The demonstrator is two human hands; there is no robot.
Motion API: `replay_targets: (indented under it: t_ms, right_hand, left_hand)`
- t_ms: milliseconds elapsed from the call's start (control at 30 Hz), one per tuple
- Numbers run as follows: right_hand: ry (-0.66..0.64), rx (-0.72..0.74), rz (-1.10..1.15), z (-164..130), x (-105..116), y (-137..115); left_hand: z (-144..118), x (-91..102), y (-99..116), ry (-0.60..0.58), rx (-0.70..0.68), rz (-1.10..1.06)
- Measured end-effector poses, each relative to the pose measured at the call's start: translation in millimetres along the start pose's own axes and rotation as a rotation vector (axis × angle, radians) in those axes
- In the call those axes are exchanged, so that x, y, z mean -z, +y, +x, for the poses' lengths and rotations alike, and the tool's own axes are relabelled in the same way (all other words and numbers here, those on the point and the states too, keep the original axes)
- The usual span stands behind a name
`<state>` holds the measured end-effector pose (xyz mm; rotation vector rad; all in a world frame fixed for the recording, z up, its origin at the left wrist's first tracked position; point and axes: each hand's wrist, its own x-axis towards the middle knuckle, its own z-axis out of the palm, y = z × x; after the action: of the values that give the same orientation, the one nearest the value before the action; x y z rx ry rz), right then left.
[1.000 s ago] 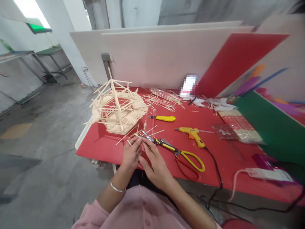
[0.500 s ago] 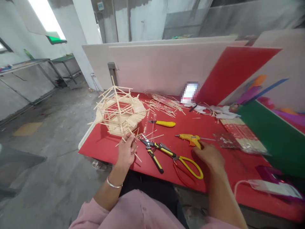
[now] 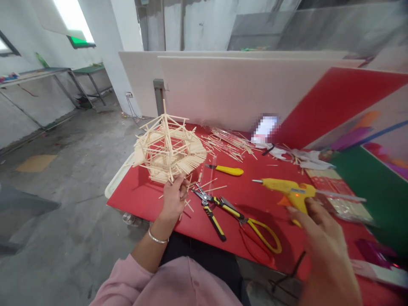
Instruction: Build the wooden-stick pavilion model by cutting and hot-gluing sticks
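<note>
Fingers (image 3: 318, 211) of the right hand (image 3: 328, 244) wrap the yellow glue gun (image 3: 288, 190), raised over the bench (image 3: 137, 197), nozzle leftward. Left hand (image 3: 174, 199) extends to the near side of the stick frame (image 3: 168, 148); cannot tell what it pinches.

- Glue gun (image 3: 283, 186): smooth plastic, metal nozzle (image 3: 257, 181)
- Stick model (image 3: 168, 139): matt wood
- Bench (image 3: 135, 193): smooth, matt red top
- Bracelet (image 3: 157, 239): glossy metal
- Floor (image 3: 83, 204): rough concrete

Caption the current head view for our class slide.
Right hand gripping a yellow glue gun, left hand at a wooden-stick model's near edge.
</note>
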<state>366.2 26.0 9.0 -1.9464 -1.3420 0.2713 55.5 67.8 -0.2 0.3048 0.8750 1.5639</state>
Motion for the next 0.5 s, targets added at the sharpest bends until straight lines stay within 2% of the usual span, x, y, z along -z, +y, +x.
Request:
replay_targets:
  t_ms: [100, 233, 400, 500]
  right_hand:
    - [-0.051, -0.010, 0.058, -15, 1, -44]
    - [-0.030, 0.154, 0.055, -25, -11, -90]
    - [-0.093, 0.235, 0.104, -28, -31, -118]
    - [-0.073, 0.255, 0.078, -28, -44, -129]
  left_hand:
    - [3, -1.8, 1, 0.005, 0.007, 0.008]
    - [6, -3.4, 2, 0.013, 0.006, 0.028]
    - [9, -2.7, -1, 0.002, -0.018, 0.022]
    - [10, -2.7, -3, -0.009, -0.022, 0.019]
